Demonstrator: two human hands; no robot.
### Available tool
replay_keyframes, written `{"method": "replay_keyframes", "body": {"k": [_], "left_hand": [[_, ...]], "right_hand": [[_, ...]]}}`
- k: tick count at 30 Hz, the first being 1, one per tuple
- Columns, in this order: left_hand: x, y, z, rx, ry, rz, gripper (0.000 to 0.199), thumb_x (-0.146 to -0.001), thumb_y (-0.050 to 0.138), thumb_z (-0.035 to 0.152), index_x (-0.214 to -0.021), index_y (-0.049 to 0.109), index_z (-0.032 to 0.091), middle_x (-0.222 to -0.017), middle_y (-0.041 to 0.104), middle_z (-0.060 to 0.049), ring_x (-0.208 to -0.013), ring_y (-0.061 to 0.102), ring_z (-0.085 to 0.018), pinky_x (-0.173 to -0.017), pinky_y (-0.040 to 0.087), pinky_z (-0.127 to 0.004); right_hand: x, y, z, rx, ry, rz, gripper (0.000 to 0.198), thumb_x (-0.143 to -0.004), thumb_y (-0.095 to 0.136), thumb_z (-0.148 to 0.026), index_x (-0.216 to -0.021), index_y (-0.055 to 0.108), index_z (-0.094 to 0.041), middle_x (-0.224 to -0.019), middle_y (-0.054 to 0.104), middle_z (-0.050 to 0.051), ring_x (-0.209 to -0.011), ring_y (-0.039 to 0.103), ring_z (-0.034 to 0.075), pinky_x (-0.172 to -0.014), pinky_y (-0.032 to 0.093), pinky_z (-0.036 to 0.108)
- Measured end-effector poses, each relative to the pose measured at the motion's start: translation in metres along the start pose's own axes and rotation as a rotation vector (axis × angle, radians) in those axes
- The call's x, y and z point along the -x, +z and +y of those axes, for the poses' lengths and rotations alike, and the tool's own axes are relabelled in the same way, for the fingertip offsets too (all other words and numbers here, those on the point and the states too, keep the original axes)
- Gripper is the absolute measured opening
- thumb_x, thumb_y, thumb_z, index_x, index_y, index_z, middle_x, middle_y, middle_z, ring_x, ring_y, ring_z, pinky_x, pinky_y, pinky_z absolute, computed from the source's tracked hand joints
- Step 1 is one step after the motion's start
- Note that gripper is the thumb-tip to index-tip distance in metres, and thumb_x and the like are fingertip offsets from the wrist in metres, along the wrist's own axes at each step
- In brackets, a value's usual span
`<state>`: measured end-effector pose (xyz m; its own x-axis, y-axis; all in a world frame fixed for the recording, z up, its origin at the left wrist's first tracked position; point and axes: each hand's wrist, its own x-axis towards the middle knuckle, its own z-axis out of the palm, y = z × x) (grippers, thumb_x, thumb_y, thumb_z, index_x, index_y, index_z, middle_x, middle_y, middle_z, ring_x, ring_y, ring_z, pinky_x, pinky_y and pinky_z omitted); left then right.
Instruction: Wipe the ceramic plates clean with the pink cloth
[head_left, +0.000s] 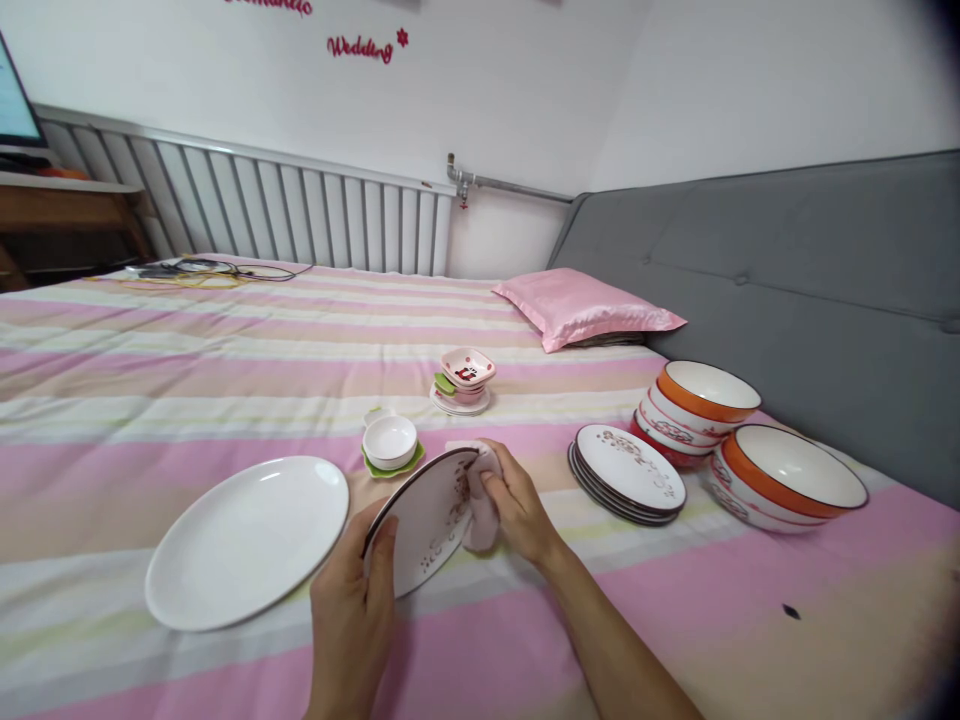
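Note:
A white plate with a brown rim and brown pattern (424,530) is held tilted above the bed. My left hand (356,585) grips its near left edge, thumb on the face. At the far right edge, my right hand (517,505) pinches a pale cloth (484,520) against the rim. A large white oval plate (247,545) lies flat to the left. Just beyond the held plate sits a small white bowl (390,440) on a green leaf-edged dish. To the right rests a stack of matching patterned plates (630,470).
Orange-rimmed bowls (701,405) are stacked at the right, beside another large orange-rimmed bowl (787,480). Small pink dishes (466,372) stand piled mid-bed. Farther back lie a pink pillow (585,303) and tangled cables (217,270). A grey headboard (787,260) borders the right side.

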<state>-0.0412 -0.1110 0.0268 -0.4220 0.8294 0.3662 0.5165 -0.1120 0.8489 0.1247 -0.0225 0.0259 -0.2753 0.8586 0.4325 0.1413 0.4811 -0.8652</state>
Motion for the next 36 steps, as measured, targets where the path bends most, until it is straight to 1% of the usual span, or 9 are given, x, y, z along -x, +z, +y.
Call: {"method": "replay_keyframes", "body": {"k": [4, 10, 13, 17, 20, 23, 27, 31, 36], "left_hand": [[0.001, 0.002, -0.001, -0.004, 0.038, -0.030, 0.034, -0.085, 0.046, 0.043, -0.106, 0.062, 0.021, -0.095, 0.068, -0.003, -0.079, 0.061, -0.016, -0.066, 0.047, -0.023], [0.003, 0.003, -0.001, -0.022, 0.205, -0.091, 0.025, -0.086, 0.045, 0.033, -0.100, 0.062, 0.020, -0.096, 0.068, -0.006, -0.084, 0.062, -0.018, -0.072, 0.048, -0.026], [0.005, 0.003, -0.001, -0.018, 0.272, -0.078, 0.018, -0.085, 0.045, 0.027, -0.087, 0.061, 0.019, -0.078, 0.065, -0.003, -0.068, 0.060, -0.015, -0.061, 0.047, -0.023], [0.005, 0.004, -0.001, 0.011, 0.267, -0.062, 0.018, -0.084, 0.046, 0.026, -0.069, 0.053, 0.019, -0.060, 0.056, 0.002, -0.054, 0.052, -0.012, -0.050, 0.043, -0.020], [0.005, 0.004, 0.000, -0.010, 0.259, -0.091, 0.017, -0.085, 0.045, 0.026, -0.074, 0.056, 0.019, -0.064, 0.057, 0.002, -0.057, 0.053, -0.012, -0.053, 0.043, -0.021], [0.004, 0.003, 0.000, -0.026, 0.260, -0.126, 0.019, -0.086, 0.044, 0.027, -0.088, 0.060, 0.020, -0.079, 0.064, -0.002, -0.070, 0.059, -0.014, -0.063, 0.046, -0.022], [0.003, 0.003, -0.001, -0.001, 0.196, -0.145, 0.027, -0.088, 0.043, 0.032, -0.104, 0.061, 0.021, -0.100, 0.067, -0.005, -0.087, 0.061, -0.017, -0.074, 0.046, -0.024], [0.001, 0.002, -0.001, 0.007, 0.098, -0.112, 0.032, -0.086, 0.044, 0.040, -0.105, 0.063, 0.022, -0.097, 0.068, -0.003, -0.082, 0.061, -0.017, -0.069, 0.046, -0.023], [-0.001, -0.001, 0.001, -0.004, -0.012, -0.056, 0.036, -0.085, 0.045, 0.045, -0.107, 0.062, 0.022, -0.079, 0.065, 0.000, -0.066, 0.054, -0.014, -0.062, 0.044, -0.022]], "right_hand": [[0.003, -0.001, -0.016, 0.072, -0.104, 0.027, 0.034, -0.087, 0.036, -0.015, -0.118, 0.047, -0.019, -0.110, 0.056, 0.006, -0.100, 0.053, 0.016, -0.088, 0.043, 0.030], [0.012, 0.003, -0.050, 0.453, -0.444, -0.055, 0.049, -0.075, 0.040, -0.007, -0.121, 0.049, -0.021, -0.113, 0.056, 0.007, -0.103, 0.050, 0.021, -0.089, 0.041, 0.039], [0.017, 0.011, -0.064, 0.605, -0.558, -0.117, 0.050, -0.073, 0.046, -0.009, -0.119, 0.054, -0.025, -0.114, 0.057, 0.005, -0.103, 0.048, 0.023, -0.091, 0.039, 0.042], [0.020, 0.018, -0.069, 0.689, -0.585, -0.174, 0.045, -0.076, 0.050, -0.013, -0.117, 0.056, -0.031, -0.120, 0.055, 0.002, -0.105, 0.046, 0.023, -0.097, 0.033, 0.044], [0.019, 0.015, -0.065, 0.690, -0.562, -0.180, 0.043, -0.078, 0.050, -0.013, -0.116, 0.056, -0.031, -0.119, 0.055, 0.002, -0.105, 0.045, 0.023, -0.096, 0.033, 0.043], [0.015, 0.008, -0.060, 0.637, -0.529, -0.169, 0.046, -0.077, 0.049, -0.009, -0.117, 0.056, -0.032, -0.119, 0.055, 0.003, -0.105, 0.046, 0.022, -0.094, 0.035, 0.041], [0.010, 0.000, -0.049, 0.424, -0.383, -0.124, 0.037, -0.085, 0.044, -0.011, -0.116, 0.055, -0.030, -0.112, 0.056, 0.004, -0.105, 0.048, 0.019, -0.091, 0.038, 0.036], [0.003, -0.004, -0.023, 0.110, -0.162, -0.080, 0.026, -0.091, 0.042, -0.023, -0.115, 0.052, -0.026, -0.110, 0.055, 0.004, -0.104, 0.050, 0.017, -0.092, 0.039, 0.032], [-0.002, -0.003, 0.016, -0.221, 0.132, -0.111, 0.030, -0.087, 0.049, -0.037, -0.114, 0.047, -0.024, -0.102, 0.056, 0.001, -0.093, 0.053, 0.015, -0.085, 0.042, 0.027]]}}
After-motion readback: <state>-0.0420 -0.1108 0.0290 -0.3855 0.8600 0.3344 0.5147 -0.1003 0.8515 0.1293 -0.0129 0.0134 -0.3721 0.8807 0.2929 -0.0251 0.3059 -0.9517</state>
